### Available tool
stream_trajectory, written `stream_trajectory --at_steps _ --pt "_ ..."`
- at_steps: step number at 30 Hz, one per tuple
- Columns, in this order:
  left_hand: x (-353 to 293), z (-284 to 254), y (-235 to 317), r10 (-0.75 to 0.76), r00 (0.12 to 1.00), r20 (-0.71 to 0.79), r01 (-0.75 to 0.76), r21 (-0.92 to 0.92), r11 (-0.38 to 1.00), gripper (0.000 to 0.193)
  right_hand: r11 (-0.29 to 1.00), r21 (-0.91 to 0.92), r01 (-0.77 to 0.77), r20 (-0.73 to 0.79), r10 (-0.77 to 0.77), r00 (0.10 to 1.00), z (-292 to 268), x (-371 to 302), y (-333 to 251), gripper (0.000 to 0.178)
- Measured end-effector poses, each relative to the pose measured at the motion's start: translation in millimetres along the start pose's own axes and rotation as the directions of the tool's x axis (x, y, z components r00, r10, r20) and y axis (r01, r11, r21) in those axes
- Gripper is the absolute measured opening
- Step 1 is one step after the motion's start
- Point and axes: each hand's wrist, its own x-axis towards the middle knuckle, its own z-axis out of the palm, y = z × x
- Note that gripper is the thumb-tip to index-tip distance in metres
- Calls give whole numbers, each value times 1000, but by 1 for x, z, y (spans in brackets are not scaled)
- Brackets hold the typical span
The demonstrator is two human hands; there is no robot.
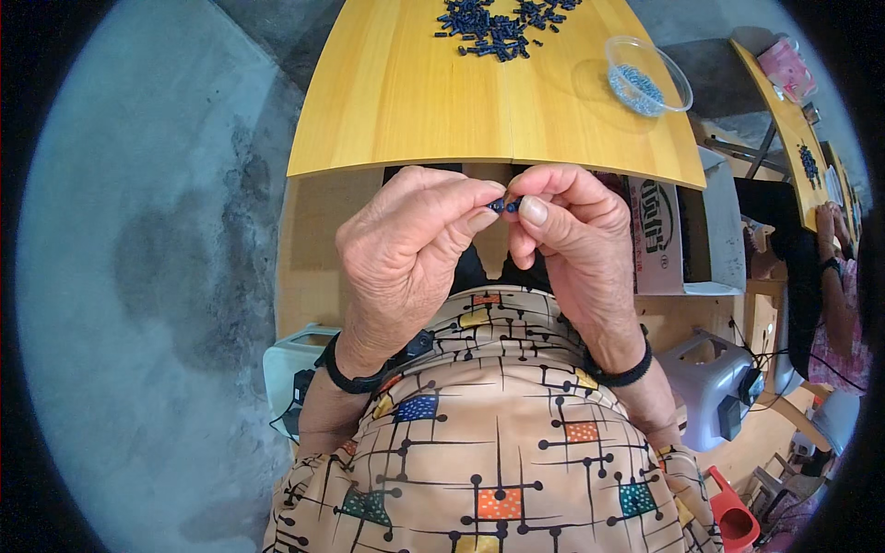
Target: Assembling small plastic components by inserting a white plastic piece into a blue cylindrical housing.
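Observation:
Both hands meet in front of my body, just short of the table's near edge. My left hand [410,226] pinches a small dark blue plastic piece [496,205] between thumb and forefinger. Right beside it, my right hand [576,221] pinches another small dark blue piece [513,207]. The two pieces are end to end; whether they touch, I cannot tell. On the wooden table [396,101] lies a pile of similar dark blue pieces [498,32]. To its right stands a clear round plastic tub [678,78] with many small silvery parts [636,88] in it.
An open cardboard box [659,240] is below the table at right. Plastic stools stand on both sides, one pale green [286,364], one grey [696,378]. At far right, another person's hands [830,226] rest at a second table [779,101]. A wall [157,230] fills the left.

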Motion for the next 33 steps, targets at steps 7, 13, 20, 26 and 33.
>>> stream_trajectory --at_steps 7,13,20,26,33 --pt "2 -2 5 25 999 33 -27 62 998 14 1000 -6 -5 0 5 1000 -3 2 4 13" --pt "1 -3 7 51 998 43 -56 115 992 13 988 -138 69 -5 -71 997 -4 1 5 10" --pt "-3 -1 2 82 996 17 -84 160 984 14 879 -391 274 21 -289 957 -1 -3 6 9" --pt "-7 2 3 88 996 -13 -85 158 984 12 817 -449 361 82 -364 928 -1 -4 11 8" --pt "-4 -5 2 139 990 29 -142 150 978 13 971 -142 195 133 -176 975 -7 -4 12 13"
